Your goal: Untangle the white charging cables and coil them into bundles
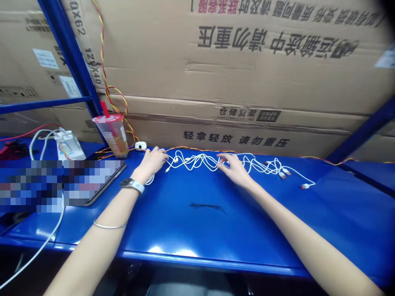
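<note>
Our left hand (pixel 152 160) curls over the left end of the white cables (pixel 197 158), and our right hand (pixel 233 166) lies half-open on them; they stretch sideways across the blue worktop (pixel 173 222), mid-frame. We cannot tell whether either hand grips.

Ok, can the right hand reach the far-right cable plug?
Probably yes: the right hand rests on the white cables, and the plug lies just beyond on the blue bench, with only loose cable between.
</note>
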The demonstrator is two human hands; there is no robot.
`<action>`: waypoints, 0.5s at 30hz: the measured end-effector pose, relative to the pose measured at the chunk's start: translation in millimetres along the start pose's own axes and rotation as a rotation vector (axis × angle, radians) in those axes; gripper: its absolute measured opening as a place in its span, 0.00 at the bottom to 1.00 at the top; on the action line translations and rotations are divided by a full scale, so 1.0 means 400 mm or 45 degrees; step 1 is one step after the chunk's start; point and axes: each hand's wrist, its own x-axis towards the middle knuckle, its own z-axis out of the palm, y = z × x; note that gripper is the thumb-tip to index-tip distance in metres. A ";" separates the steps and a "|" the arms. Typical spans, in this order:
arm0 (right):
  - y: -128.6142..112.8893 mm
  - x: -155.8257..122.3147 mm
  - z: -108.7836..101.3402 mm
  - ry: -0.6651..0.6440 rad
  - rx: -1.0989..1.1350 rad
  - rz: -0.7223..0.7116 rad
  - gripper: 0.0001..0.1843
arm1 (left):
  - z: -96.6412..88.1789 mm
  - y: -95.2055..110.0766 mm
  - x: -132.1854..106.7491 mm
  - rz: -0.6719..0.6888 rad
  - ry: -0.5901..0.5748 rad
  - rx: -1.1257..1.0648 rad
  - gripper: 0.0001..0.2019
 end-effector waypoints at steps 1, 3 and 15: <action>-0.007 0.000 -0.004 -0.016 -0.021 -0.010 0.15 | 0.004 0.004 0.000 -0.001 0.006 0.016 0.12; -0.019 0.001 -0.011 -0.035 -0.072 -0.029 0.11 | 0.007 0.010 0.000 -0.005 0.010 0.058 0.10; -0.007 0.013 -0.093 0.295 -0.096 0.302 0.12 | -0.092 -0.004 0.006 -0.452 0.493 -0.465 0.13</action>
